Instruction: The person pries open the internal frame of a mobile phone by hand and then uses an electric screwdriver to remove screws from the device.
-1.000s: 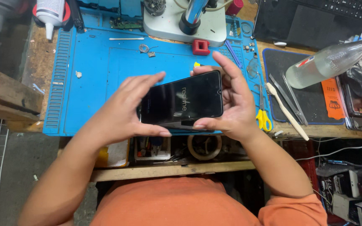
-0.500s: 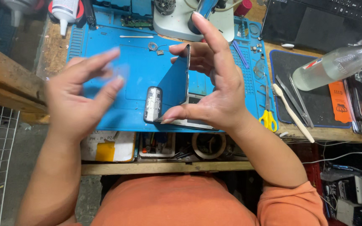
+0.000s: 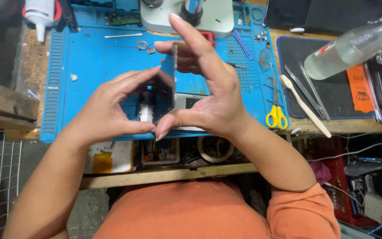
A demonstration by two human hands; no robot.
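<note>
Worn wooden bench (image 3: 23, 66) carries a bright blue rubbery work mat (image 3: 89, 62) with ribbed edges and small moulded trays. Above the middle of that mat, a thin flat phone (image 3: 168, 86) stands on edge, its dark glossy face turned towards the left hand (image 3: 107, 110) and its narrow rim facing the camera. The right hand (image 3: 208, 95) has a closed grip on the phone, thumb under the lower end and fingers curled over the upper end. The left hand pinches it too, fingertips on the glossy face and thumb at the lower corner. Right of the mat's edge lie yellow-handled scissors (image 3: 276, 116), a pale flat spudger (image 3: 305, 106) and metal tweezers (image 3: 307, 90) on a black pad (image 3: 332, 88). A clear plastic bottle (image 3: 354, 46) lies across that pad's far corner. At the mat's far edge sits a grey microscope base (image 3: 217, 20), and a white squeeze bottle (image 3: 38, 13) stands by the mat's far left corner.
</note>
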